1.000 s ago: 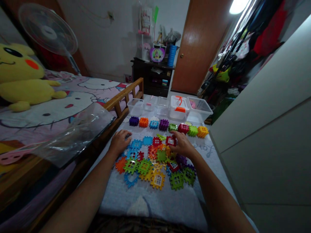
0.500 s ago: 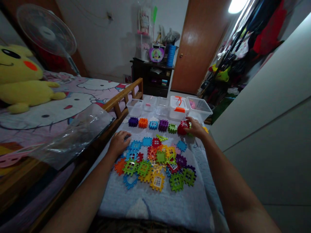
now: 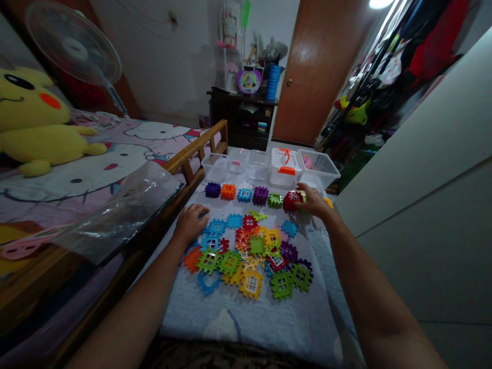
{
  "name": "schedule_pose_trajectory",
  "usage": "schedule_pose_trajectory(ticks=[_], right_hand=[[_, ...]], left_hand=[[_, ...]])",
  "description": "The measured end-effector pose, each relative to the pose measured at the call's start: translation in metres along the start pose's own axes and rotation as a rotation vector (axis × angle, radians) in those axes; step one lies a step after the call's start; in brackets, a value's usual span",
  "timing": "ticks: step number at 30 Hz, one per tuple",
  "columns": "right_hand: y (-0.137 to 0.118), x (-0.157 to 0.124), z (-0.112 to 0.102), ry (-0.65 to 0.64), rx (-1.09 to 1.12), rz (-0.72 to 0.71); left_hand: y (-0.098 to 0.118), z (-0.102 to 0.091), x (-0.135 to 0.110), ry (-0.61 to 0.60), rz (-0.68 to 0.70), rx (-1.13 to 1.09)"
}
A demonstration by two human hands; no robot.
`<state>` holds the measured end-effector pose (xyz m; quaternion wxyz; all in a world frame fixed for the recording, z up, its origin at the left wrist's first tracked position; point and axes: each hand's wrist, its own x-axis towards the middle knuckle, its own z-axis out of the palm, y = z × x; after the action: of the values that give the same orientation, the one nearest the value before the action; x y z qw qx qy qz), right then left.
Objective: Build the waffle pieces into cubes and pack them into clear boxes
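1. The right hand (image 3: 313,202) is stretched far forward, its grip pinching the red cube (image 3: 291,200) in the cube row at the far end of the blanket (image 3: 238,318).
2. The left hand (image 3: 190,221) lies palm-down beside the blue tiles (image 3: 217,227); I cannot tell its grip.
3. The tile pile (image 3: 249,251) lies between the arms, and clear boxes (image 3: 319,169) stand behind the row.

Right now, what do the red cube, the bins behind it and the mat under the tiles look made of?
The red cube looks like hard glossy plastic: moulded notched edges, white window insert. The bins are clear plastic; contents show through their walls. The mat seems soft fabric, perhaps fleece: matt, nubby surface.
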<state>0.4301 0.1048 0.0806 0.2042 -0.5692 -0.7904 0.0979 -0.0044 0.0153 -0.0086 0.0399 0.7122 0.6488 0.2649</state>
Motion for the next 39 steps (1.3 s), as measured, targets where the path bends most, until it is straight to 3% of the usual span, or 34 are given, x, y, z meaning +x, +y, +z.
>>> schedule_pose_trajectory(ticks=[5, 8, 11, 14, 20, 24, 31, 37, 39], right_hand=[[-0.023, -0.032, -0.018, 0.137, 0.07, -0.029], [-0.03, -0.065, -0.02, 0.096, 0.166, 0.006], [-0.028, -0.093, -0.004, -0.017, 0.183, 0.085], [-0.022, -0.106, 0.02, -0.034, 0.117, 0.057], [-0.021, -0.104, 0.049, -0.065, 0.017, 0.005], [-0.025, -0.103, 0.055, -0.036, 0.012, 0.059], [-0.035, -0.1, 0.06, 0.085, 0.162, 0.012], [-0.029, -0.095, 0.07, 0.061, 0.198, 0.001], [-0.025, -0.096, 0.071, 0.05, 0.231, 0.009]], left_hand=[[0.003, -0.003, 0.0, -0.025, -0.017, 0.005], [0.003, -0.004, 0.0, -0.027, -0.011, -0.016], [0.001, -0.003, 0.001, -0.031, 0.009, -0.032], [-0.001, -0.003, 0.001, -0.034, 0.015, -0.028], [-0.003, -0.002, 0.001, -0.019, 0.017, -0.031], [-0.001, -0.003, 0.001, -0.028, 0.007, -0.032], [0.006, -0.01, 0.002, -0.039, -0.036, -0.055], [0.043, -0.029, 0.01, -0.062, 0.092, -0.032], [0.064, -0.031, 0.013, -0.153, 0.179, -0.028]])
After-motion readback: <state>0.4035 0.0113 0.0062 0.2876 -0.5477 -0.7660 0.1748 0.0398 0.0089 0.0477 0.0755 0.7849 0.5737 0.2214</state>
